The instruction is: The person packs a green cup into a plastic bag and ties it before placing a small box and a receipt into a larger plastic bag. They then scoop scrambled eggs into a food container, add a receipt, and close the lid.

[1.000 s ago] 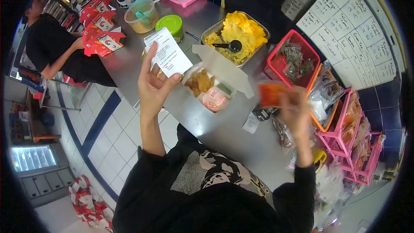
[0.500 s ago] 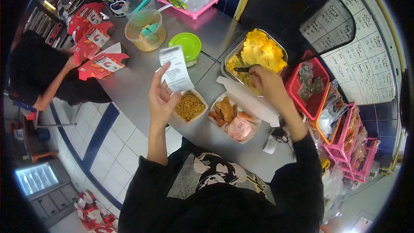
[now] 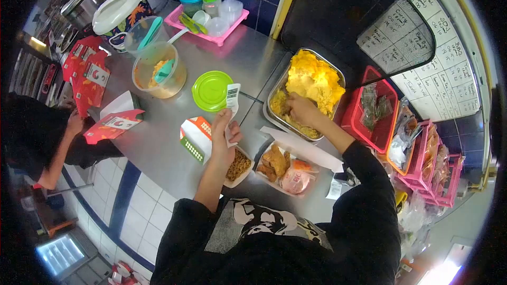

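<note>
My left hand (image 3: 224, 134) pinches a white printed receipt (image 3: 232, 100), turned nearly edge-on, above the box of brown noodle-like food (image 3: 240, 166). My right hand (image 3: 303, 111) reaches into a metal tray (image 3: 272, 119) of bright yellow food (image 3: 315, 76) and paler crumbly bits. Its fingers are closed, and what they hold is hidden. Below that hand stands an open paper box (image 3: 301, 150) with fried chicken (image 3: 274, 162) and a pink-printed packet (image 3: 297, 181). A green-lidded tub (image 3: 211, 91) sits just beyond the receipt.
Left on the steel counter are clear tubs with a teal scoop (image 3: 165, 70) and red cartons (image 3: 113, 124). A co-worker (image 3: 39, 137) handles cartons there. A red basket (image 3: 369, 111) of sachets and pink racks (image 3: 435, 174) stand right. A pink tray (image 3: 224, 34) lies at the back.
The receipt has turned from facing me to nearly edge-on. My right hand has gone deeper into the tray, and the dark utensil seen there earlier no longer shows. A white, orange and green carton has come into sight.
</note>
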The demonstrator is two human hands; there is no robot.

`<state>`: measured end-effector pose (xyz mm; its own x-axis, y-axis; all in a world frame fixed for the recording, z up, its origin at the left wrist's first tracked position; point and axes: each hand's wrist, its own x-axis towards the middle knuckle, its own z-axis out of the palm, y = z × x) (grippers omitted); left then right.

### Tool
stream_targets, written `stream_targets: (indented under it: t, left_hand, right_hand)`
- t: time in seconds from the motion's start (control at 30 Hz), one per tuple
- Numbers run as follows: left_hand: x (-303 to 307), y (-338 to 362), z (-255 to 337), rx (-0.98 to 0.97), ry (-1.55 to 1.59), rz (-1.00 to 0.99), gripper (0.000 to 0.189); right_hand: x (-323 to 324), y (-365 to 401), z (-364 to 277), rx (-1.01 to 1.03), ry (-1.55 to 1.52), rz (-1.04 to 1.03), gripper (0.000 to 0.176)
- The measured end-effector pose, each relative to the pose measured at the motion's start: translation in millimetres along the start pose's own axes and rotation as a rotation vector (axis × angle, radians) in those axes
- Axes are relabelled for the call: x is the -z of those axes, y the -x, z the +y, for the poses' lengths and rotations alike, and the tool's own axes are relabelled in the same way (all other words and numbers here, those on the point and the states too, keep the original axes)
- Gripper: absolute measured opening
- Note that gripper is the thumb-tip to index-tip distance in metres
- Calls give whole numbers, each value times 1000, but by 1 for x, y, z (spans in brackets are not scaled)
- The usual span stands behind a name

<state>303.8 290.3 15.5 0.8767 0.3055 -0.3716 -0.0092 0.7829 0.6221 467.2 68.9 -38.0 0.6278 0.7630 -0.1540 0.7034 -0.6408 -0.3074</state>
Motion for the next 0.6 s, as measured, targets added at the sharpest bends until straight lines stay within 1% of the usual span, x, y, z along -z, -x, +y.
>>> stream_targets:
  t: [0.03,0.07,0.1,0.17,0.2,0.27,0.3,0.37,0.4,0.47,0.5,0.57,0.6]
  left_hand:
    - [-2,-6,-5,23,-13,-3,22]
    - [-2,-12,-11,21,-43,-33,30]
    - [-5,-17,-16,22,-46,-37,30]
    - [-15,-26,-27,-21,-273,58,37]
    - [-16,-32,-31,-19,-275,57,37]
    - [-18,-42,-39,142,-336,84,34]
    - [-20,-41,-42,144,-335,85,34]
    - [-23,-40,-48,136,-415,76,30]
    - [-22,-40,-50,136,-415,74,30]
    - [-18,-40,-58,86,-342,46,26]
    - [-17,-40,-59,86,-343,44,26]
    - [-16,-40,-61,70,-253,4,26]
    - [-17,-39,-60,69,-256,3,26]
  right_hand:
    - [1,1,2,57,-67,30,14]
    - [4,5,6,34,-179,53,14]
    - [13,12,4,31,-181,57,14]
    - [28,29,2,-192,-136,-41,16]
    - [31,38,3,-195,-137,-41,16]
    - [37,57,10,-210,-75,270,24]
    - [43,63,13,-211,-75,267,24]
    - [55,75,18,-432,-95,260,36]
    - [61,77,20,-433,-95,261,36]
    - [73,78,25,-390,53,456,37]
    - [77,74,25,-392,53,458,37]
    - [85,58,26,-421,197,596,37]
    - [79,49,33,-419,279,617,31]
